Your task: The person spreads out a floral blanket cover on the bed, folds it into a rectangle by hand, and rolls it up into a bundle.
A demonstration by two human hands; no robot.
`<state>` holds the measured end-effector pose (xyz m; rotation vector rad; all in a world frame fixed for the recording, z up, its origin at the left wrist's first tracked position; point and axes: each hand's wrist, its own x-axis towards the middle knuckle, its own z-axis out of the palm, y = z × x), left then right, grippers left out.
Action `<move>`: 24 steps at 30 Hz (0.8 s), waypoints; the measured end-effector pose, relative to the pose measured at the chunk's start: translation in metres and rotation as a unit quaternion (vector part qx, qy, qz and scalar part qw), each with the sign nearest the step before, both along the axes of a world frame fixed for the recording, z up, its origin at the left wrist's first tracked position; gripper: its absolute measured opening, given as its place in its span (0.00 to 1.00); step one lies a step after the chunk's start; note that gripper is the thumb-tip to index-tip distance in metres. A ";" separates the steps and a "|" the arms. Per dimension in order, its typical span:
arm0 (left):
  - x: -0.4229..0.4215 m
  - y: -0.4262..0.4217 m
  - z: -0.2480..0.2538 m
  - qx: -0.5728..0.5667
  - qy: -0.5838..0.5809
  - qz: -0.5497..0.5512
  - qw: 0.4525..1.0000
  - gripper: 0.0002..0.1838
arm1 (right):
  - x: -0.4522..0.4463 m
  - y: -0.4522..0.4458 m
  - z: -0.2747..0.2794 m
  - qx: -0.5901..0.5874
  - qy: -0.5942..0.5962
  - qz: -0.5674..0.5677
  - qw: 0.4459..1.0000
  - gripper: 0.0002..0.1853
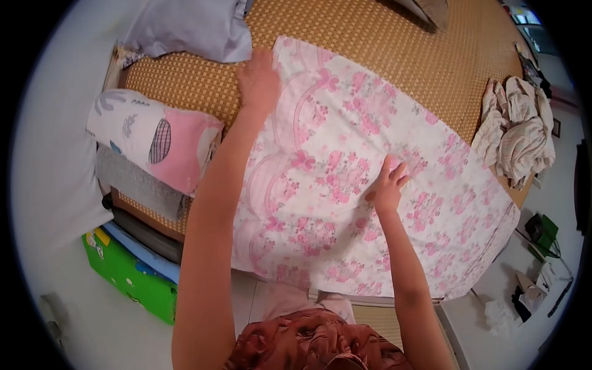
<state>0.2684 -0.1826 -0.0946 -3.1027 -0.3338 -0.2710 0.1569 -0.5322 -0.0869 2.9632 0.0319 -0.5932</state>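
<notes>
To lie flat, the sheet at the centre of the frame, over the woven mat, calls for light, even pressure outward. My left hand, fingers together, is at its upper-left edge, grip indiscernible; my right hand spreads open over its middle, holding nothing. Pink flowers pattern its white, faintly creased face.

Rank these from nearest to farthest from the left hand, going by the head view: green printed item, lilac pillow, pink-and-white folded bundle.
From the left hand:
1. Lilac pillow: right beside the fingers, on their left.
2. Pink-and-white folded bundle: to the left, nearer the person.
3. Green printed item: lower left, beyond the bundle.
</notes>
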 end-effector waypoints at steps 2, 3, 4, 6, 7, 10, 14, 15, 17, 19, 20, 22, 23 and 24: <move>-0.046 0.004 0.000 -0.159 -0.052 -0.065 0.984 0.20 | -0.003 0.000 0.002 0.003 0.004 -0.004 1.000 0.64; -0.075 0.005 -0.002 -0.236 -0.078 -0.092 0.964 0.20 | -0.005 0.002 0.007 -0.001 0.026 -0.013 1.000 0.64; -0.117 -0.005 0.006 -0.221 0.000 -0.203 0.954 0.20 | -0.002 0.007 0.015 -0.003 0.042 -0.022 0.999 0.64; -0.193 -0.012 0.006 -0.179 0.088 -0.261 0.945 0.22 | 0.003 0.013 0.021 -0.004 0.059 -0.037 0.998 0.64; -0.229 -0.004 -0.001 -0.157 0.100 -0.206 0.961 0.23 | 0.003 0.010 0.021 -0.003 0.061 -0.031 0.998 0.63; -0.312 0.028 0.007 -0.328 0.103 0.202 0.917 0.30 | 0.001 0.017 0.037 -0.004 0.047 -0.024 0.999 0.53; -0.416 0.000 0.021 -0.292 0.058 0.256 0.920 0.37 | -0.042 -0.017 0.032 0.293 -0.037 0.018 0.955 0.40; -0.431 -0.009 0.023 -0.300 0.087 0.241 0.919 0.39 | -0.072 -0.003 0.041 0.294 -0.081 0.019 0.952 0.36; -0.453 -0.019 0.019 -0.297 0.124 0.291 0.901 0.40 | -0.137 0.015 0.038 0.322 -0.087 0.082 0.939 0.28; -0.465 -0.026 0.018 -0.343 0.134 0.361 0.857 0.36 | -0.203 0.051 0.066 0.473 0.127 0.011 0.872 0.24; -0.468 -0.029 0.025 -0.372 0.159 0.347 0.846 0.34 | -0.230 0.067 0.078 0.474 0.241 -0.057 0.845 0.23; -0.464 -0.040 0.051 -0.421 0.208 0.316 0.824 0.29 | -0.276 0.088 0.083 0.508 0.255 -0.026 0.822 0.32; -0.457 -0.052 0.080 -0.480 0.191 0.271 0.812 0.26 | -0.287 0.098 0.094 0.558 0.279 -0.113 0.774 0.33; -0.450 -0.069 0.113 -0.536 0.176 0.222 0.796 0.24 | -0.296 0.107 0.111 0.600 0.300 -0.199 0.714 0.34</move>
